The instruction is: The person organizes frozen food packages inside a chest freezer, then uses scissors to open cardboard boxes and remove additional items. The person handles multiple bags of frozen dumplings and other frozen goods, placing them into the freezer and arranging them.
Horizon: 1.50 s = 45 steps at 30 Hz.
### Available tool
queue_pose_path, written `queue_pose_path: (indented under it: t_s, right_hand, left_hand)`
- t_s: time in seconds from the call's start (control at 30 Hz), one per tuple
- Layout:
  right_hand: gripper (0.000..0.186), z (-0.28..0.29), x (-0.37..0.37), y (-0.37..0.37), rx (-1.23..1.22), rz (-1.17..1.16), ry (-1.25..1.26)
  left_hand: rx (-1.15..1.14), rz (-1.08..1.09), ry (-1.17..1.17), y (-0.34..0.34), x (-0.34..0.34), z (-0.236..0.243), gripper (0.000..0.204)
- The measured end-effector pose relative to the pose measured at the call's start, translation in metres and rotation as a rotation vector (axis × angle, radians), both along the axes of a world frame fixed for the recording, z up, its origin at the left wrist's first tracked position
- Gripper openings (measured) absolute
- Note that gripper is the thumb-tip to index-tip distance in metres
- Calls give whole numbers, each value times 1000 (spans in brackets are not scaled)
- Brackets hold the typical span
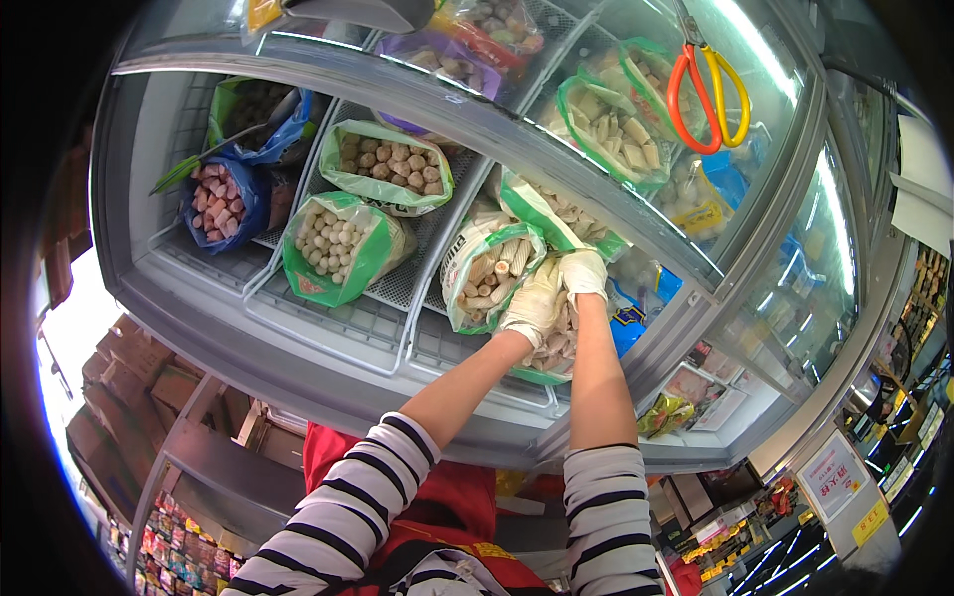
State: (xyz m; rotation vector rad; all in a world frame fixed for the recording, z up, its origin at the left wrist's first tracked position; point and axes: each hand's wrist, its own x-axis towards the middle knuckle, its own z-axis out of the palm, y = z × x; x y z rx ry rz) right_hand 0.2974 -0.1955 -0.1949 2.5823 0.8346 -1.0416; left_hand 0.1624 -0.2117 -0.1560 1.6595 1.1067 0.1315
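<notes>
Both my hands wear pale thin gloves and are side by side over plastic bags of frozen food in an open chest freezer. My right hand [583, 272] has its fingers closed on the edge of a green-and-white plastic bag [542, 214]. My left hand [535, 303] lies close against it, fingers together and pointing away from me; what they pinch is hidden. Just left of it stands an open bag [489, 273] of striped, pale roll-shaped pieces. Under my wrists another open bag [558, 348] shows pale pieces, partly covered by my arms.
More open bags stand to the left: white balls [333, 243], brownish balls [393, 167] and pink chunks [217, 204]. White wire dividers [333, 348] separate them. A glass lid [447, 109] crosses the far side. Scissors [708, 94] with red and yellow handles hang at the upper right.
</notes>
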Motion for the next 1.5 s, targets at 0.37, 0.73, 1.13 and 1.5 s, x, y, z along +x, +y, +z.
queue_pose_path:
  t_s: [0.37,0.73,1.13,1.5]
  right_hand:
    - [43,-30,9,-16,58,90,103]
    - [62,-26,2,-24,-98,94,173]
    - [55,-18,-10,12,-103,-111,202]
    - [41,-102,19,-24,133,-136,208]
  left_hand:
    - [18,-67,52,11,-2,7,60]
    - [582,-695,251,99,77,-7,23]
    - [524,-430,-173,107,24,-29,31]
    - [443,-503,-42,95,15,-8,15]
